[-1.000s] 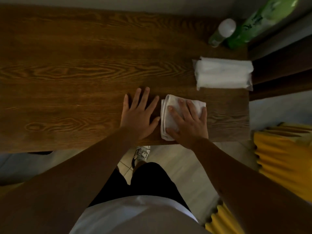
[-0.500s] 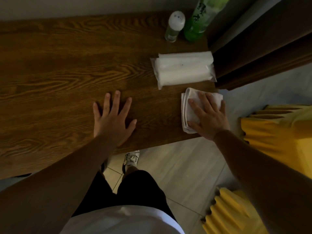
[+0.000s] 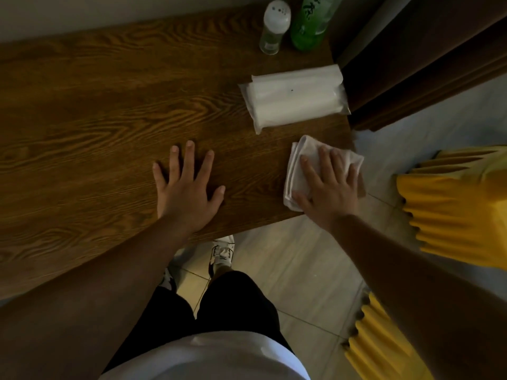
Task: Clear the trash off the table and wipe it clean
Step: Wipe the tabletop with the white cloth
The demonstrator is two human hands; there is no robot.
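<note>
A folded white cloth point(image 3: 300, 167) lies at the near right corner of the dark wooden table point(image 3: 104, 127), its far corner reaching the table's right edge. My right hand point(image 3: 329, 187) presses flat on it with straight, spread fingers. My left hand point(image 3: 186, 190) rests flat on the bare wood to the left, fingers spread, a hand's width from the cloth.
A white plastic-wrapped pack point(image 3: 296, 97) lies just behind the cloth. At the back right stand a small clear bottle with a white cap point(image 3: 274, 26) and a green bottle point(image 3: 312, 23). Yellow ribbed objects point(image 3: 452, 204) sit on the tiled floor to the right. Dark wooden furniture point(image 3: 428, 58) adjoins the table's right end.
My right hand has slid the cloth rightward along the near edge to the table's right corner. My left hand stayed flat on the wood.
</note>
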